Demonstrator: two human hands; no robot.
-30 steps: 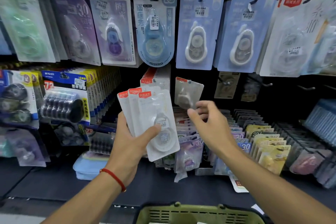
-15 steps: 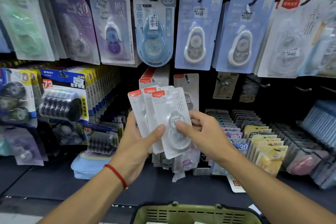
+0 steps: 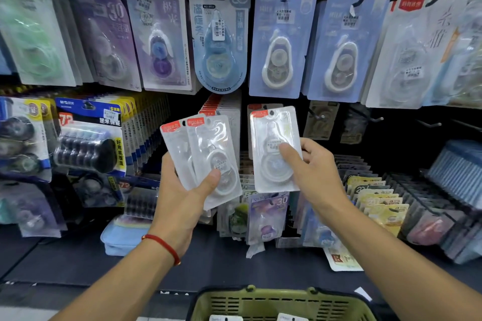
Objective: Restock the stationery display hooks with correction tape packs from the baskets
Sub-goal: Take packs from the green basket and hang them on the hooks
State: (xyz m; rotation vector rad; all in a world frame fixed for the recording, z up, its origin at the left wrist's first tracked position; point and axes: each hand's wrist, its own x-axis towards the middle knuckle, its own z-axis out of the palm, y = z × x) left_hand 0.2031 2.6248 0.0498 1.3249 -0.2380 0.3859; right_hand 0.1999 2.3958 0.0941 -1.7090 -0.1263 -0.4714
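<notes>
So you've just peeled one correction tape pack (image 3: 273, 148) off the fan, and your right hand (image 3: 317, 172) now pinches it clear of the rest, thumb on its face. Your left hand (image 3: 182, 198) grips the two remaining packs (image 3: 206, 154). The half-stocked hook (image 3: 263, 107) sits right behind, so hanging comes next. Green basket (image 3: 281, 302) waits near you.

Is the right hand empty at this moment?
No, the right hand pinches a single clear correction tape pack, held apart from the left hand's packs.
</notes>
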